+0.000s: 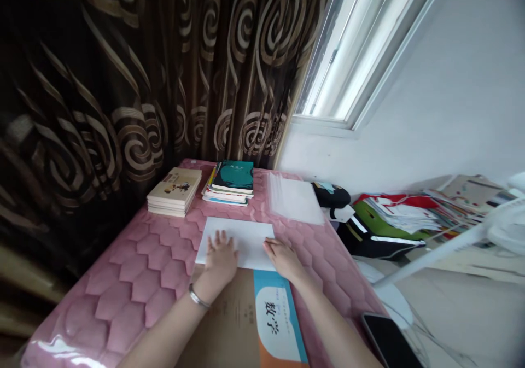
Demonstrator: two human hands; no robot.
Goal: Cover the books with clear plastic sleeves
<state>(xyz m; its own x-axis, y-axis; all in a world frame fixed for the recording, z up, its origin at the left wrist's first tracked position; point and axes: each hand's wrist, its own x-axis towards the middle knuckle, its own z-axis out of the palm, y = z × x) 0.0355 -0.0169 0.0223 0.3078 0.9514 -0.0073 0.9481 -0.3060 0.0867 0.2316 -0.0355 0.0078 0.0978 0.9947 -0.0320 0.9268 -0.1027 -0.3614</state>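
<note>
A white sheet [250,237] lies on the padded pink table, meeting the far edge of a brown-and-blue mathematics book cover [238,313]. Whether the sheet is joined to the cover, I cannot tell. My left hand [221,256] rests palm down on the sheet's left part, fingers spread, a silver bracelet at the wrist. At the sheet's right edge, my right hand [284,256] touches it with fingers stretched out to the left. Both forearms reach in from below, over parts of the cover.
Beyond the sheet stand a stack of beige books [175,190] and a stack topped by a teal book [233,176]. Clear plastic sheets [294,198] lie at the back right. A phone [389,340] and a white fan [443,253] are on the right.
</note>
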